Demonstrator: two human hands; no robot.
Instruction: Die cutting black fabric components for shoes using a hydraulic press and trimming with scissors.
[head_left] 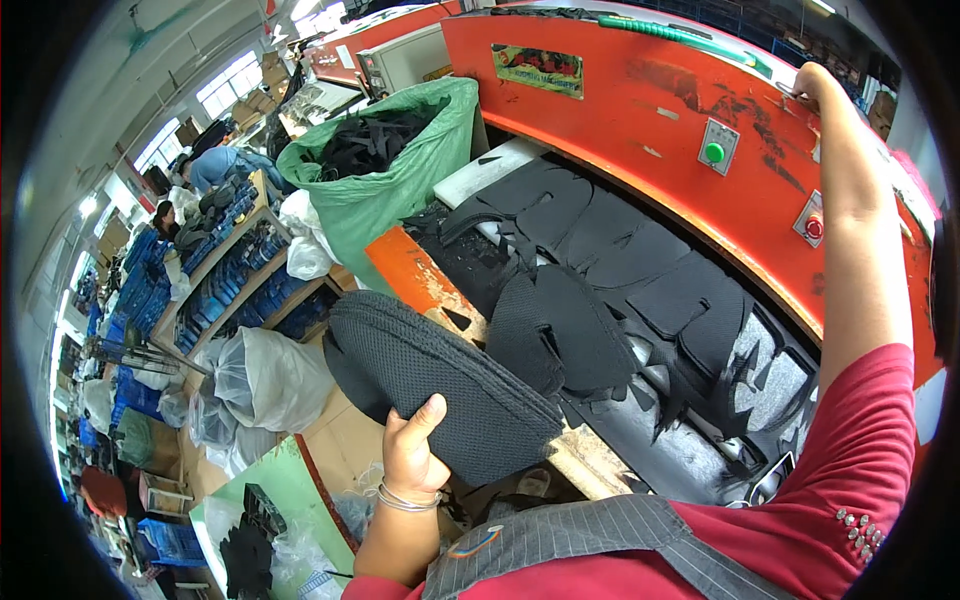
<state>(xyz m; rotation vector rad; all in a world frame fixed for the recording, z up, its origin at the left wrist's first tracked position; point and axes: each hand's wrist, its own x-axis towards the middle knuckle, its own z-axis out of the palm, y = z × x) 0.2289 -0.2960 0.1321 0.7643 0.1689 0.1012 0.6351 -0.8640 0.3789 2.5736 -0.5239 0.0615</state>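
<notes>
My left hand [414, 452] is closed round a thick stack of black insole pieces [440, 385], its thumb over the near edge. The pieces are textured and rounded, held tilted in front of my body. My right arm stretches up over the red machine [640, 100], and my right hand [815, 84] is at its top edge. Its fingers are mostly hidden, so whether they grip anything does not show. On the machine bed below, two loose insole pieces [585, 330] rest on cut black sheet material [655, 265] with outlines and torn scraps.
A green sack [390, 195] full of black scraps stands beside the bed. The machine front carries a green button [714, 152] and a red button [814, 229]. Racks with blue items [225, 270], white bags [270, 370] and a green table [270, 510] lie left; people are farther back.
</notes>
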